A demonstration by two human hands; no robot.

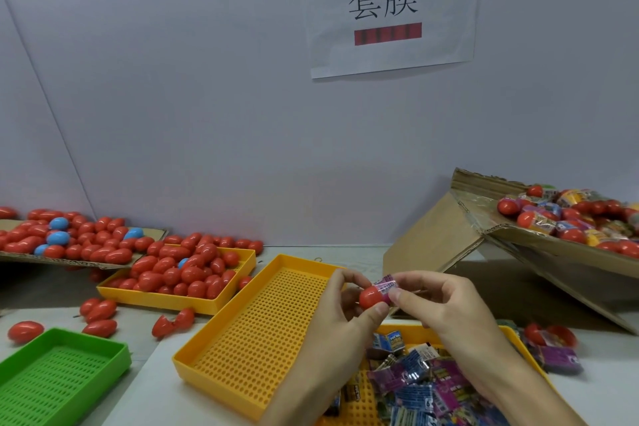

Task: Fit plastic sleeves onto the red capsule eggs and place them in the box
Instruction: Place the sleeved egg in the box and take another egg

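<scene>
My left hand point(340, 308) pinches a red capsule egg point(370, 297) between thumb and fingers, above the table's middle. My right hand point(439, 304) pinches a purple printed plastic sleeve point(388, 285) that sits partly over the egg's right end. Loose sleeves point(411, 380) fill a yellow tray point(511, 335) under my right wrist. The cardboard box point(518, 235) at the right, tilted toward me, holds sleeved eggs point(567, 218). Bare red eggs point(179, 273) fill a yellow tray point(166, 301) at the left.
A perforated yellow tray point(249, 339) lies in front of my left hand and a green tray point(58, 373) at the lower left. More red and a few blue eggs point(69, 235) lie on flat cardboard at the far left. Loose eggs point(100, 311) dot the table.
</scene>
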